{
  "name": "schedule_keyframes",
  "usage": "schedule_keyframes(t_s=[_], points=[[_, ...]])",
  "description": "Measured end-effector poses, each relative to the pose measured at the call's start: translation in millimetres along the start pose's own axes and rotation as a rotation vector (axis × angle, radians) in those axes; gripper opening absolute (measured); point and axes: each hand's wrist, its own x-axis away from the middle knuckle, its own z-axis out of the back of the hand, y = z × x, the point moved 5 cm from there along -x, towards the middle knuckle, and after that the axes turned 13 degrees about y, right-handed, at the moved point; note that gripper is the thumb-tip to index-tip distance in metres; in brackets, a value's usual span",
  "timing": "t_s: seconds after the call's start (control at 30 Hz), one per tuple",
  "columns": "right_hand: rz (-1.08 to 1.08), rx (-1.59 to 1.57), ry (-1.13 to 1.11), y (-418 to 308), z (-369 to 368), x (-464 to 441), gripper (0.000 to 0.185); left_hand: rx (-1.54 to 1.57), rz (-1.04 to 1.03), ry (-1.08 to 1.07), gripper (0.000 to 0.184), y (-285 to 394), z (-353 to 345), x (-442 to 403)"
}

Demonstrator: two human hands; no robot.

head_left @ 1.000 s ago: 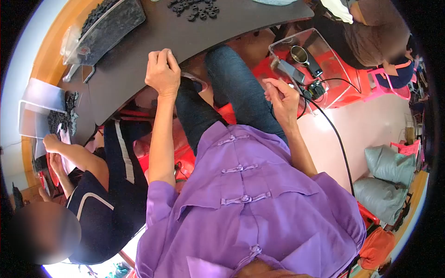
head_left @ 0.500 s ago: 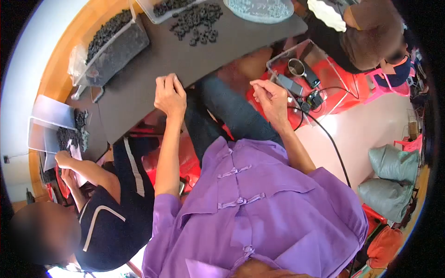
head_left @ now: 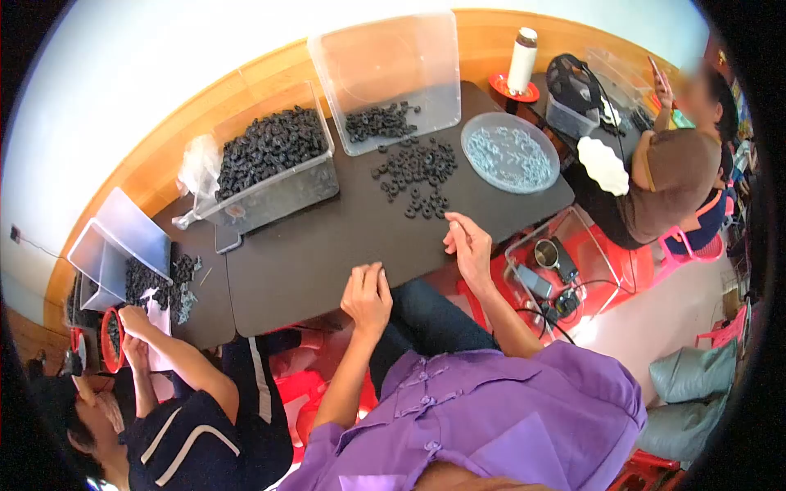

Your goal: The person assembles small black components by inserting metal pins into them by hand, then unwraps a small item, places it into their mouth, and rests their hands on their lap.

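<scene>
My left hand [head_left: 366, 296] is at the front edge of the dark table [head_left: 303, 274], its fingers curled closed; anything inside them is hidden. My right hand [head_left: 469, 244] is over the table edge, with thumb and fingers drawn together, and whatever they hold is too small to make out. Just beyond it lies a loose pile of small black ring-shaped parts [head_left: 417, 168]. To the right of the pile sits a round clear tray [head_left: 483, 168] with many tiny pale-blue pieces [head_left: 512, 155].
A clear bin [head_left: 282, 200] heaped with black parts stands at the back left. Behind the pile, a clear tub [head_left: 393, 61] lies tipped on its side. A white flask [head_left: 522, 61] stands on a red dish. Co-workers sit at left [head_left: 184, 425] and right [head_left: 675, 176].
The view has tilted up, showing more of the table and wall. Both my hands now appear lower in view, fingers still closed. The right-hand co-worker's raised phone has come into view.
</scene>
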Motion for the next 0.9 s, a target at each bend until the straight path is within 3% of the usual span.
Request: schedule_keyframes(t_s=[0.37, 0.53, 0.6, 0.83, 0.9], points=[[-0.086, 0.164, 0.020, 14.2, -9.0, -19.2, 0.024, -0.004, 0.045, -0.075, 0.016, -5.0, -1.0, -3.0], [-0.081, 0.098, -0.017, 13.8, -9.1, -19.5, 0.017, 0.003, 0.189, -0.113, 0.015, -4.2, -0.3, -7.1], [-0.185, 0.046, -0.090, 16.4, -7.9, -21.6, 0.018, -0.024, 0.234, -0.086, 0.014, -6.9, -0.7, -9.9], [-0.257, -0.074, -0.262, 26.6, 1.9, -26.1, 0.016, 0.114, 0.632, -0.197, 0.014, -31.1, -8.8, -18.6], [-0.256, -0.082, -0.297, 27.0, 0.4, -26.5, 0.016, 0.157, 0.632, -0.193, 0.015, -33.4, -11.5, -17.6]])
